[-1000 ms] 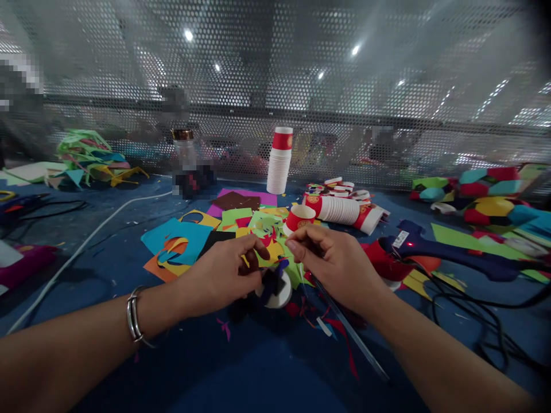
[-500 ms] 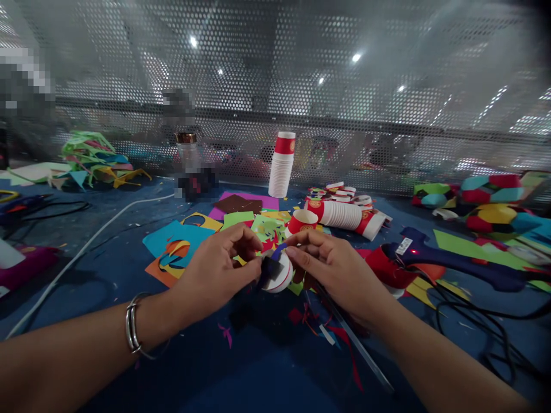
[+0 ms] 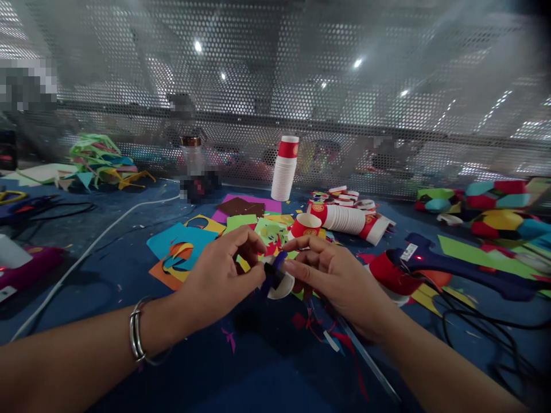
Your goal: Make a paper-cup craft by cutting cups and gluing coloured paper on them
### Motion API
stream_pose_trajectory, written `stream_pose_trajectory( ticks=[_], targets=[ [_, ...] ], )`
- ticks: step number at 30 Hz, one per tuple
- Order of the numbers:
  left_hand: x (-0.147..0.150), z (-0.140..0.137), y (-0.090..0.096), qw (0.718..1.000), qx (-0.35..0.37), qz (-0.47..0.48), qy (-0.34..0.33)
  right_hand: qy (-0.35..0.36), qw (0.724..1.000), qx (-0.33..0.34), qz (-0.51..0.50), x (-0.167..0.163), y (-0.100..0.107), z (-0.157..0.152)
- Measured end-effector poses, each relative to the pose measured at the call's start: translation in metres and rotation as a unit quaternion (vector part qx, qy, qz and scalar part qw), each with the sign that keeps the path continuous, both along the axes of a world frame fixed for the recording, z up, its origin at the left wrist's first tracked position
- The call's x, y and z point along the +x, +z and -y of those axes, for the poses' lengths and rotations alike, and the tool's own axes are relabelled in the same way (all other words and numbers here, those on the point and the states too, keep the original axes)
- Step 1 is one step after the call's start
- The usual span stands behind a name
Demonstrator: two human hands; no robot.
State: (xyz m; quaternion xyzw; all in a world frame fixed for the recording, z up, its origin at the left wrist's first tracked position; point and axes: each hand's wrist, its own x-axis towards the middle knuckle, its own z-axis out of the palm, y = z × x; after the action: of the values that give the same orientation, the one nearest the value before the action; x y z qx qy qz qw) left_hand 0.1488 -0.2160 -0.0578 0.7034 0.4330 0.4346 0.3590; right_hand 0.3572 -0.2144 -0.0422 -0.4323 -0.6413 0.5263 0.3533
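Observation:
Both hands meet over the middle of the table. My left hand [image 3: 232,267], with a silver bangle [image 3: 136,330] on its wrist, is closed in a pinch at the left side of a small dark paper piece [image 3: 272,276]. My right hand [image 3: 325,275] pinches a purple-blue paper strip [image 3: 279,261] from the right. Just behind and below these, a white round piece [image 3: 283,287], like a cup's bottom, shows between the hands. The fingers partly hide how the pieces join. A clear glue stick [image 3: 365,355] lies under my right hand.
A blue glue gun [image 3: 456,267] with a lit red light rests across a red cup [image 3: 390,275] at right, cables trailing. Stacked paper cups [image 3: 284,172] stand behind; another stack [image 3: 344,218] lies down. Coloured paper [image 3: 183,241], scraps and a white cable [image 3: 99,241] cover parts of the table.
The white round piece has tilted, so its red line no longer shows, and the purple-blue strip stands more upright. Both hands keep their pinch. The whole view has shifted slightly.

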Motion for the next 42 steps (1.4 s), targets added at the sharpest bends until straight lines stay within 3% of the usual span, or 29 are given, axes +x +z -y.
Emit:
stream_pose_trajectory(
  ticks=[5,8,11,17,26,42],
  targets=[
    [-0.004,-0.001,0.007,0.969,-0.19,0.139,-0.078,0.008,1.0,0.001,-0.022,0.005,-0.002,-0.002],
    [-0.01,-0.002,0.013,0.932,-0.31,0.141,-0.128,0.009,1.0,0.013,-0.008,0.007,-0.004,-0.005],
    [-0.012,-0.004,0.014,0.91,-0.362,0.15,-0.138,-0.001,1.0,0.013,0.005,0.007,-0.004,-0.006],
    [-0.009,-0.009,0.007,0.915,-0.321,0.224,-0.098,-0.047,0.998,0.031,0.041,0.005,0.0,-0.005],
    [-0.006,-0.014,0.004,0.921,-0.276,0.271,-0.038,0.01,0.994,-0.032,0.106,0.0,0.005,-0.001],
    [-0.002,-0.012,0.003,0.913,-0.282,0.289,-0.055,-0.003,0.993,-0.058,0.101,0.0,-0.001,-0.001]
  ],
)
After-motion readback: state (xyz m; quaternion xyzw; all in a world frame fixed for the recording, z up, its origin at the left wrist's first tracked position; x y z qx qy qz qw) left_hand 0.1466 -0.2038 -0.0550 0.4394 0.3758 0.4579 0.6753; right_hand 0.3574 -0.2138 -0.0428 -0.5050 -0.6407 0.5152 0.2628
